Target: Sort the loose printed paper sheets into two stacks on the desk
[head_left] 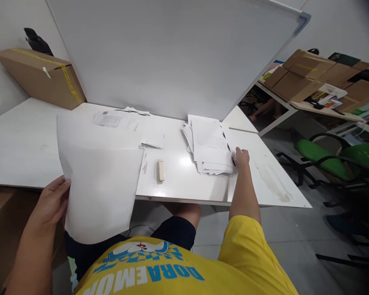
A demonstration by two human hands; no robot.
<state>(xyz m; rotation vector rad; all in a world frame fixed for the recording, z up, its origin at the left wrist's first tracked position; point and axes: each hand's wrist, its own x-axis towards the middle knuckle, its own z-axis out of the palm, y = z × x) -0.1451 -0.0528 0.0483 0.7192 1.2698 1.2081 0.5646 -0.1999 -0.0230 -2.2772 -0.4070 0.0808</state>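
My left hand [53, 198] pinches the left edge of a large white sheet of paper [101, 184], which bends over the table's front edge toward my lap. My right hand [242, 158] is at the right edge of a messy stack of papers [210, 141]. Its fingers are curled closed, and what is between them is hidden. Dark marks or small black pieces show along that edge of the stack. Between the two hands lies a cream-coloured stapler [161, 171] on the table. Behind the large sheet are a printed sheet [110, 120] and a few other papers [152, 143].
A whiteboard [172, 53] leans at the back of the white table [178, 190]. A taped cardboard box [43, 76] stands at the far left. To the right are green chairs [326, 157] and another table with cardboard boxes [307, 73]; part of a person's leg shows underneath.
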